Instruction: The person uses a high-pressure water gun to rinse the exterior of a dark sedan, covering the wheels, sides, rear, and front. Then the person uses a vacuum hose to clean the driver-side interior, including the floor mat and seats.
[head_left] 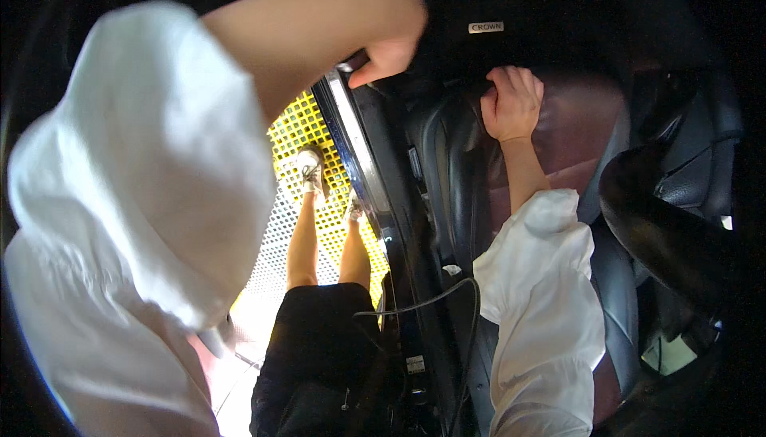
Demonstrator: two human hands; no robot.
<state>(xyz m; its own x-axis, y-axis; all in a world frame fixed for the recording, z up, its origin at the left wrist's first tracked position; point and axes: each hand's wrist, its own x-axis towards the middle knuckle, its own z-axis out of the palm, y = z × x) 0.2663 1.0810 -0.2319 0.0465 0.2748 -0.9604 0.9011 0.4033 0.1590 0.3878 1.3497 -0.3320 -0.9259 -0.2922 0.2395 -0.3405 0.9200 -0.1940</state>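
Observation:
My left arm, in a white sleeve, bends across the upper left. Its left hand hangs with curled fingers above the metal door sill of a car. A small dark thing with a shiny spot lies against the fingers, too blurred to name. My right arm reaches forward over a dark red and black leather car seat. At the far edge of this seat, my right hand is closed over the cushion, its fingers bent together and the fingertips partly hidden.
Beside the car is a yellow grated floor, where my shoes stand. A thin black cord curves across the seat's side. A small metal badge sits in the dark area ahead. Black curved trim rises at right.

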